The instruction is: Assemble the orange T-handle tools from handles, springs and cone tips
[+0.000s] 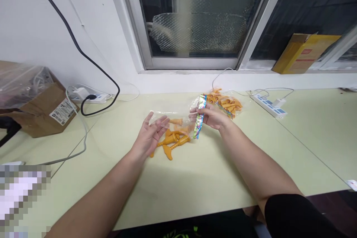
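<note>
A right hand (213,117) pinches a clear bag (174,113) by its colourful strip (199,119), above loose orange pieces (170,139) on a bench (181,182). The left hand (149,135), fingers spread, meets the other end, grip unclear; this hold probably keeps the limp film extended.

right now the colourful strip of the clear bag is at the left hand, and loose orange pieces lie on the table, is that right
Not quite: the head view shows the colourful strip of the clear bag at the right hand, not the left hand. Loose orange pieces do lie on the table.
</note>
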Available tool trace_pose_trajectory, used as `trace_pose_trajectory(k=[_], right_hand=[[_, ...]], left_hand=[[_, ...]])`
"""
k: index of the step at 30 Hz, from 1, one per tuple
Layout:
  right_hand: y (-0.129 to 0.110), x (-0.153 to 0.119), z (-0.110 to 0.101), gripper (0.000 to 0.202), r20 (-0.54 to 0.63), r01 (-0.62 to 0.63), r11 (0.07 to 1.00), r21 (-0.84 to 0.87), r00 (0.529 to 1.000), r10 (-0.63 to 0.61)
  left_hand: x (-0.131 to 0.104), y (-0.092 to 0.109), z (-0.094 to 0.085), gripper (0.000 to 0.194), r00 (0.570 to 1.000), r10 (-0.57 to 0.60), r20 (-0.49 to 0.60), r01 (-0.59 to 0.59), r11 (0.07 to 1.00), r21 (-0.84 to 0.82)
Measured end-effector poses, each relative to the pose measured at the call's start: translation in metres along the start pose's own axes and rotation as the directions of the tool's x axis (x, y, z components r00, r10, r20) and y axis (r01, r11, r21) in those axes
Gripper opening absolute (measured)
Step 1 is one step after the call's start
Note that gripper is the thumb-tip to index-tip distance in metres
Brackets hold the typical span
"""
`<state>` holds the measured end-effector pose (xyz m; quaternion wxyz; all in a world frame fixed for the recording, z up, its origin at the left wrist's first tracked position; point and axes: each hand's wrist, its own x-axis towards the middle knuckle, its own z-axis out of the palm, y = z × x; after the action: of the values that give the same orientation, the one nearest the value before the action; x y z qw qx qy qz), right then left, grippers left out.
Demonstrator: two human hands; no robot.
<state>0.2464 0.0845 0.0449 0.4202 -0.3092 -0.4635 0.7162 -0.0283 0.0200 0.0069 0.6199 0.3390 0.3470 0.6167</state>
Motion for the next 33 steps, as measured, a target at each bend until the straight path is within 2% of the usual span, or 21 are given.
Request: trace_pose_trajectory(k=[3,5,8,11,16,20,27,33], right_hand=[[-0.006,-0.007,-0.005,0.039,0.151,-0.083,0.989,-0.126,0.983,0.102],[-0.011,-0.011,-0.009,0.046,0.187,-0.083,0.983,-0.163,0.976,0.113],[-0.017,-0.013,-0.011,0.050,0.132,-0.068,0.982,-0.179,0.987,0.093],[-0.017,-0.012,-0.004,0.046,0.077,-0.089,0.967,-0.240,0.991,0.111],[-0.007,-0.012,0.015,0.045,0.129,-0.073,0.940,-0.333,0.984,0.122],[0.000,-0.010,0.021,0.045,0.103,-0.068,0.930,-0.361,0.988,0.112],[0.006,-0.005,0.017,0.033,-0.007,-0.072,0.928,-0.366,0.997,0.074],[0.005,-0.005,0.017,0.025,-0.054,-0.089,0.927,-0.363,0.996,0.074]], left_hand=[[0.002,0.005,-0.002,0.058,0.999,0.003,-0.046,-0.004,1.000,-0.024],[0.004,0.006,-0.006,0.054,0.999,0.016,-0.043,-0.017,1.000,-0.019],[0.005,0.007,-0.009,0.053,0.999,0.002,-0.043,-0.003,1.000,-0.014],[0.003,0.008,-0.007,0.052,0.999,-0.038,-0.030,0.037,0.999,-0.015],[-0.003,0.006,-0.002,0.058,0.998,-0.039,0.051,0.040,0.999,-0.002],[-0.006,0.000,-0.001,0.072,0.995,-0.037,0.097,0.033,0.999,0.043],[0.001,-0.006,-0.004,0.069,0.998,0.056,0.003,-0.056,0.996,0.068],[0.005,-0.006,-0.009,0.064,0.993,0.116,-0.025,-0.113,0.989,0.091]])
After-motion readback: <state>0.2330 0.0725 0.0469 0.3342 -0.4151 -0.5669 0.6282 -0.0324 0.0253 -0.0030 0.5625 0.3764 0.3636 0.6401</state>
